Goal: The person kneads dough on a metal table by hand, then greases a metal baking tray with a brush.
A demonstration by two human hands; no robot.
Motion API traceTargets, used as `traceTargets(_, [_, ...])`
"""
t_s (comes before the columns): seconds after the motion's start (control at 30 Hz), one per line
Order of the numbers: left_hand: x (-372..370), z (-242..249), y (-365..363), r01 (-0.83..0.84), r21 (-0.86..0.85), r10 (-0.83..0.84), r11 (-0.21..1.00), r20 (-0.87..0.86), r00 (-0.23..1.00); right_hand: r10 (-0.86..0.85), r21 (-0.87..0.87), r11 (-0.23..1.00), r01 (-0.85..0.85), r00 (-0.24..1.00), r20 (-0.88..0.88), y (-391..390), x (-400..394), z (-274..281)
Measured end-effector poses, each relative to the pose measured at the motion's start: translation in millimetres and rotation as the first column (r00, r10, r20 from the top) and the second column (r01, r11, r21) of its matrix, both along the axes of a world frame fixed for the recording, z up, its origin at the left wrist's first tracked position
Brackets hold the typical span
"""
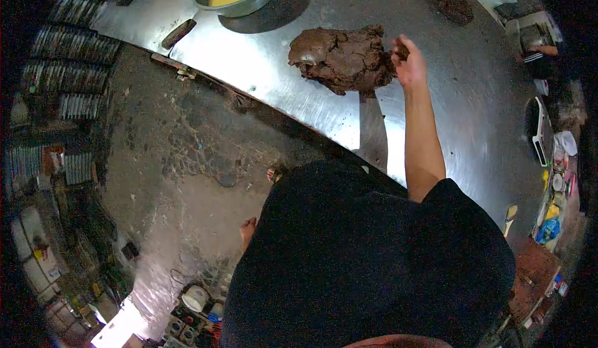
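A large, cracked lump of dark brown dough (342,58) lies on the shiny metal table (299,102). My right hand (411,68) is at the right end of this lump, with its fingers curled around a small piece of the same brown dough (402,50). Whether that piece is fully separate from the big lump is hard to tell. My left hand is out of view. Farther along the table, a grey basin (249,5) holds something yellow. Near the table's edge lies a short brown dough stick (179,33).
Another flat brown mass (450,2) is on the table's far right. A white-framed object (539,130) and a brush (509,218) lie along the right side. Stacked trays (71,71) line the left. Another person's hand (545,50) shows at far right.
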State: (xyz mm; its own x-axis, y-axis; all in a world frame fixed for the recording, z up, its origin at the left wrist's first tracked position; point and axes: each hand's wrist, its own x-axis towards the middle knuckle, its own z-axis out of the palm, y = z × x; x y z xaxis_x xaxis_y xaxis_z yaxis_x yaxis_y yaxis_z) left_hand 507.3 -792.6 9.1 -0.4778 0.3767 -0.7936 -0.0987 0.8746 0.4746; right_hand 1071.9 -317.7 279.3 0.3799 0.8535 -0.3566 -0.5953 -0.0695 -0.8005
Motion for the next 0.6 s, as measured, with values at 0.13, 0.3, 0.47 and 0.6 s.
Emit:
traceTargets(0.13, [-6.7, -45.2, -30.2, -0.942, -0.230, 0.673, 0.243, 0.740, -0.007, 0.209, 0.126, 0.974, -0.187, 0.959, -0.189, -6.4, 2.1, 14.1])
traceTargets(0.3, [-13.7, -59.3, -8.6, -0.314, 0.219, 0.218, 0.924, 0.372, 0.902, 0.073, 0.042, 0.997, -0.068, 0.989, -0.128, -9.4, -24.9, 40.6])
traceTargets(0.47, [3.5, -6.3, 21.6, -0.628, 0.189, 0.273, 0.755, 0.780, 0.563, 0.075, -0.027, 0.997, -0.076, 0.997, -0.025, -20.0, -22.8, 57.1])
traceTargets(0.6, [20.9, 22.3, 43.3, -0.196, 0.068, 0.178, 0.978, 0.213, 0.961, -0.006, -0.045, 0.999, 0.010, 0.997, 0.075, -27.7, -40.8, 68.9])
